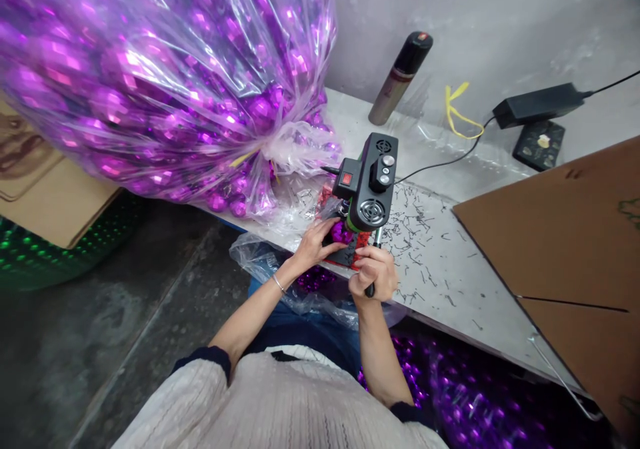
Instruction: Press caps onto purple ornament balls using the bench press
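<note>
A small black bench drill press (374, 186), with a red switch and round vents, stands at the table's front edge. My left hand (313, 244) pinches a shiny purple faceted ball (341, 233) beneath the press head, thumb and fingers on either side. My right hand (376, 274) is wrapped round the black-ended lever (370, 290) at the front of the press. Red and dark material covers the base (345, 256). The press head hides the tool tip and part of the ball. Clear plastic with purple balls in it (317, 279) lies at my lap.
A large tied plastic bag of purple balls (200, 96) fills the left. Dark shavings (420, 249) litter the table (450, 282). Behind are a spray can (400, 79), a yellow tie (460, 112) and a power adapter (540, 104). A cardboard box (565, 256) bounds the right.
</note>
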